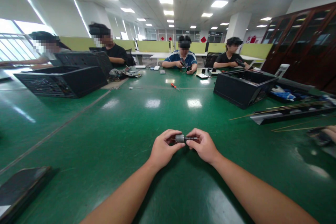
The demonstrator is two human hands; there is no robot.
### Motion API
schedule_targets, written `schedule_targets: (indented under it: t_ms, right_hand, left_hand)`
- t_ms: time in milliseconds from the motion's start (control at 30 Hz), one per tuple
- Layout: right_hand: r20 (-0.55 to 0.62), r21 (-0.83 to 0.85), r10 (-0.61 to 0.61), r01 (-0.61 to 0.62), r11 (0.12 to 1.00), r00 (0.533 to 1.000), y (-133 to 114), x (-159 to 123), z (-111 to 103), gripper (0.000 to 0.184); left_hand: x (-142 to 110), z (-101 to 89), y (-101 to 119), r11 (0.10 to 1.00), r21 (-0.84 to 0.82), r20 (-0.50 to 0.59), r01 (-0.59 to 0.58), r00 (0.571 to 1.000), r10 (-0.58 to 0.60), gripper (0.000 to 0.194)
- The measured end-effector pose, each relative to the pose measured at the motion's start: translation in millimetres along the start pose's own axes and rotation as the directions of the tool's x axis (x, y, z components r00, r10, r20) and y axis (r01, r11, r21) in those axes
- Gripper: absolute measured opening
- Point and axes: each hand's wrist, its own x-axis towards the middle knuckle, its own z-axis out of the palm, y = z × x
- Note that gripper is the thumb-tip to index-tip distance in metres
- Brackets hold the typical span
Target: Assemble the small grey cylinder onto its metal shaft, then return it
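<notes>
Just above the green table (126,122), in front of me, is a small grey metal cylinder (180,138) with a dark ridged shaft (189,139) sticking out to the right. It lies level between my hands, and its exact kind is unclear. My left hand (163,148) pinches the cylinder between thumb and fingers, with a thin reddish bit showing at its left end. Closed around the shaft's right part is my right hand (205,147), and a pale tip shows past its fingers.
A dark flat case (23,185) lies at near left. Farther off stand black computer cases (63,80) (244,87) and a red screwdriver (173,86). Thin rods (273,109) and a metal rail (283,113) lie at right. Several people sit around; another person's hand shows at the right edge.
</notes>
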Motion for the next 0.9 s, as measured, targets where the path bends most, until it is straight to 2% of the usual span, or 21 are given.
schedule_targets:
  t_ms: [900]
  right_hand:
    - [-0.021,-0.001,0.041,-0.041,0.999,0.999,-2.7,0.3,-2.0,0.014]
  left_hand:
    - [0.3,-0.3,-1.1,1.000,0.001,-0.014,0.016,1.000,-0.016,0.032]
